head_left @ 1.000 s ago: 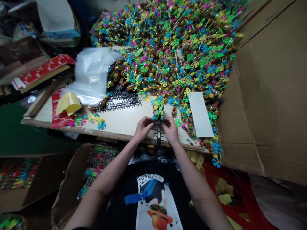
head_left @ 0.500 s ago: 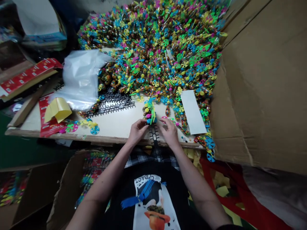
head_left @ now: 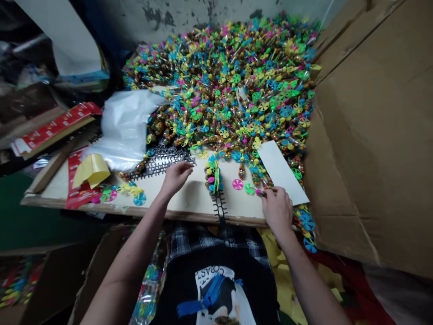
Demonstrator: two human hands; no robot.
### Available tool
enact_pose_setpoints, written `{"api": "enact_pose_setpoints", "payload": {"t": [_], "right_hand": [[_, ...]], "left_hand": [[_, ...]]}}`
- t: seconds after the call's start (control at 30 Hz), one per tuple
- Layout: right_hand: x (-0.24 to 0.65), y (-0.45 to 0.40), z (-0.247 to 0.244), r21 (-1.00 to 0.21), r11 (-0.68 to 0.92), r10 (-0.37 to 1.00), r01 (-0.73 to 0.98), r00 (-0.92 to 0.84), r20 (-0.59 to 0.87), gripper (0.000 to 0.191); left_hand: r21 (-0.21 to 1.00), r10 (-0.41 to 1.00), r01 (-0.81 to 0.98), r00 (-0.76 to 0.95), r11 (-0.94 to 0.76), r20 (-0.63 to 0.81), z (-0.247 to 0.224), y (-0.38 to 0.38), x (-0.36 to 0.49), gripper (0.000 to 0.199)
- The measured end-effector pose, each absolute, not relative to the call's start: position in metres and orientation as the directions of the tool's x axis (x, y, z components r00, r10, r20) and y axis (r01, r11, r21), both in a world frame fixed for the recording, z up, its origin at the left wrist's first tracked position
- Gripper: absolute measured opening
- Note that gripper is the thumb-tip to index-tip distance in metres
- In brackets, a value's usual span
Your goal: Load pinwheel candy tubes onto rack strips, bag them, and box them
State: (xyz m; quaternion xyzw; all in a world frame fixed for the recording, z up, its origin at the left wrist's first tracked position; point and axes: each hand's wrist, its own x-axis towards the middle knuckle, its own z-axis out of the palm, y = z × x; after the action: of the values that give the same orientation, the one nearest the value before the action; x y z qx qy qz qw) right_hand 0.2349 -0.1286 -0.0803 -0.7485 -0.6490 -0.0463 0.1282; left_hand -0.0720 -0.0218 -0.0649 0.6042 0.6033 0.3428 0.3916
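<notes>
In the middle of the table, a black plastic strip point(head_left: 220, 210) with side prongs carries a row of small candy-filled tubes point(head_left: 213, 176) with coloured fan tops. To its left, my left hand point(head_left: 176, 179) hovers over the white tabletop, fingers stretched and holding nothing. My right hand point(head_left: 278, 206) rests at the table's right front, fingers closed round a candy tube. Its pink cap point(head_left: 259, 192) and green fan point(head_left: 249, 188) stick out to the left; the tube body is hidden by the hand. A loose pink fan top point(head_left: 237, 184) lies close by.
A big heap of candy tubes point(head_left: 216, 90) covers the back. More black strips point(head_left: 162, 160), clear plastic bags point(head_left: 126, 126) and yellow paper point(head_left: 91, 170) lie left. White card point(head_left: 282, 171) lies right, beside a tall cardboard wall point(head_left: 368, 135). Open cartons stand below.
Both hands have parted from the row on the strip. My left hand moved left and away; my right hand moved right and closed on a candy tube. The view has shifted.
</notes>
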Motion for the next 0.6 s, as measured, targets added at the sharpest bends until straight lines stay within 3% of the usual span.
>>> {"api": "enact_pose_setpoints", "payload": {"t": [0.13, 0.23, 0.37, 0.6], "right_hand": [[0.237, -0.123, -0.08, -0.419, 0.013, 0.915, 0.908, 0.158, 0.372, 0.018], [0.234, -0.122, -0.079, -0.546, 0.049, 0.895, 0.836, 0.206, 0.395, 0.022], [0.228, -0.121, -0.083, -0.592, 0.058, 0.912, 0.804, 0.199, 0.359, 0.023], [0.215, -0.112, -0.085, -0.659, 0.073, 0.932, 0.749, 0.184, 0.312, 0.024]], "left_hand": [[0.794, 0.988, 0.606, -0.079, -0.057, 0.131, -0.055, 0.04, -0.064, 0.017], [0.693, 0.977, 0.71, -0.037, -0.122, 0.209, -0.054, 0.074, -0.045, 0.016], [0.61, 0.994, 0.792, -0.034, -0.039, 0.107, -0.062, 0.093, -0.016, 0.014], [0.63, 0.993, 0.768, -0.085, 0.116, -0.081, -0.068, 0.107, 0.012, 0.029]]}}
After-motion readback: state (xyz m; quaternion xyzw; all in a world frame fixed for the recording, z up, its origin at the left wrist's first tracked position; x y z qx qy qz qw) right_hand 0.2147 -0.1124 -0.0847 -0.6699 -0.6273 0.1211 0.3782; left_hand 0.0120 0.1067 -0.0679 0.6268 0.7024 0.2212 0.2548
